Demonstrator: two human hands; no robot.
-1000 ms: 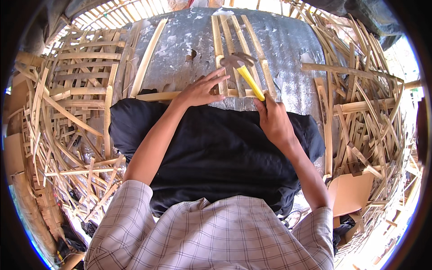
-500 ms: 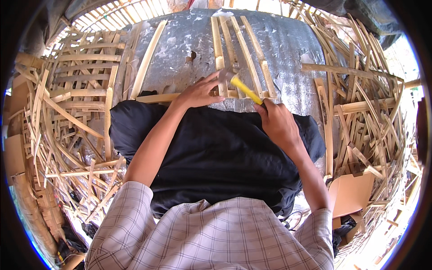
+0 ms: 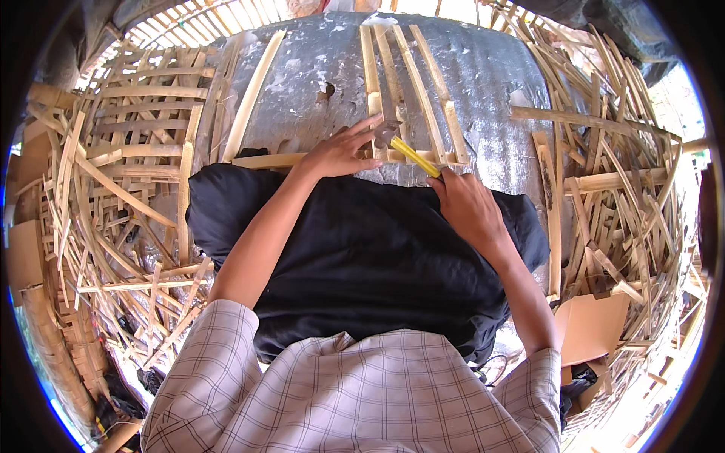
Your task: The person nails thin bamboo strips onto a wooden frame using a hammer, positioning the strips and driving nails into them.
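My right hand (image 3: 470,202) grips a hammer by its yellow handle (image 3: 414,156). The hammer's metal head (image 3: 387,134) is over the lower end of an upright bamboo strip (image 3: 370,68), close beside my left hand's fingers. My left hand (image 3: 341,153) lies with fingers stretched and thumb apart at the joint where this strip meets a crosswise bamboo strip (image 3: 268,161). Whether a nail is there cannot be made out. Several more upright strips, such as the rightmost one (image 3: 436,83), reach the crosswise strip. Black cloth (image 3: 362,249) covers my lap below both hands.
A grey, worn sheet surface (image 3: 325,60) lies under the strips. One loose strip (image 3: 255,94) rests at its left. Woven bamboo frames and strips (image 3: 151,128) crowd the left, with a heap of strips (image 3: 612,196) at right. A cardboard box (image 3: 593,325) sits lower right.
The hammer head has dropped slightly and shifted a little right. My left hand keeps its place at the joint. The whole view has shifted slightly.
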